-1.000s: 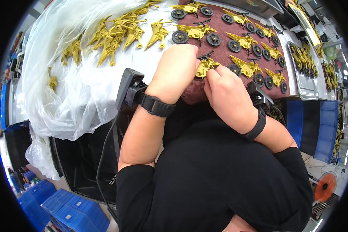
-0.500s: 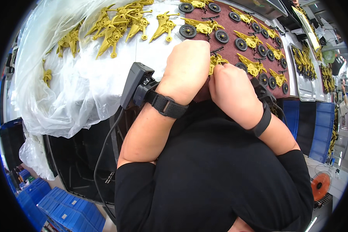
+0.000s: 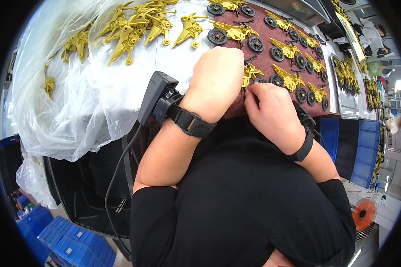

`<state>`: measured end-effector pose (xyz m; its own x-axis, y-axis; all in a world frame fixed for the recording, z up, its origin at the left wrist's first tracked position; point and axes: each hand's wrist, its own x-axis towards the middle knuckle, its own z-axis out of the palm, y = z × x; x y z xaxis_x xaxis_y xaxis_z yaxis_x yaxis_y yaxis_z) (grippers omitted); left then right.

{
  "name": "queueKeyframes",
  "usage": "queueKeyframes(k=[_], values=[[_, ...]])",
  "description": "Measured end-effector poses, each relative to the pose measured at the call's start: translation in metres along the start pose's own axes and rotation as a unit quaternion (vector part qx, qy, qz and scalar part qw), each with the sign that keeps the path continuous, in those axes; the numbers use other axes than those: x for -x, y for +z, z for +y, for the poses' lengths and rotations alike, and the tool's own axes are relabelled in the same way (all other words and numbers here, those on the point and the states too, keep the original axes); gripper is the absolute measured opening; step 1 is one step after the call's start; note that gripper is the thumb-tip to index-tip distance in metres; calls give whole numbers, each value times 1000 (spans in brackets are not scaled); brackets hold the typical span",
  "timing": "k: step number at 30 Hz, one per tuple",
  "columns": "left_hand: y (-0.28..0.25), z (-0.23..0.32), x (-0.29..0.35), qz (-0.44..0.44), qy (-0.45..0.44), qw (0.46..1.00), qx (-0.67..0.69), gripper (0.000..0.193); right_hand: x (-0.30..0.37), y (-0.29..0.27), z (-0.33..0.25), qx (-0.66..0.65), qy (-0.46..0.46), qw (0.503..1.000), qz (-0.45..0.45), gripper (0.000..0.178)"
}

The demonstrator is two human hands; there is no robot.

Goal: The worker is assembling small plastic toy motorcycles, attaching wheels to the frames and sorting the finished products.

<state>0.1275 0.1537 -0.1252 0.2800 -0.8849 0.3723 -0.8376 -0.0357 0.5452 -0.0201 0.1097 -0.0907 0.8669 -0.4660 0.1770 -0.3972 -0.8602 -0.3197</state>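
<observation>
Between my hands lies a yellow toy motorcycle (image 3: 251, 72) with black handlebars and a black wheel (image 3: 259, 81). My left hand (image 3: 217, 82) bends over its left part, knuckles up, closed against it; the fingertips are hidden behind the hand. Just below the wheel, my right hand (image 3: 272, 107) is curled, thumb and fingers drawn together. Whatever those fingers pinch is hidden or too small to name. Around them, similar toy motorcycles with black wheels, such as this toy motorcycle (image 3: 288, 79), lie in rows on a dark red cloth (image 3: 269, 40).
Yellow motorcycle body parts (image 3: 128, 40) lie on the white table surface at the left, beside crumpled clear plastic sheeting (image 3: 75, 120). A tray of yellow parts (image 3: 347, 84) stands far right. Blue bins (image 3: 75, 242) are at lower left, an orange fan (image 3: 364, 213) at lower right. Both wrists carry strapped devices.
My right hand has moved slightly down toward me, and a black wheel of the toy motorcycle now shows above it. My left hand has stayed nearly in place.
</observation>
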Motion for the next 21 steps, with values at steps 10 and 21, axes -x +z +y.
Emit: queueKeyframes(k=[10, 21], values=[[-11, 0, -1, 0, -27, 997, 79, 17, 6, -15, 1, 13, 6, 999, -32, 19], [-22, 67, -5, -88, -45, 962, 255, 60, 14, -41, 39, -309, -35, 934, 178, 18]])
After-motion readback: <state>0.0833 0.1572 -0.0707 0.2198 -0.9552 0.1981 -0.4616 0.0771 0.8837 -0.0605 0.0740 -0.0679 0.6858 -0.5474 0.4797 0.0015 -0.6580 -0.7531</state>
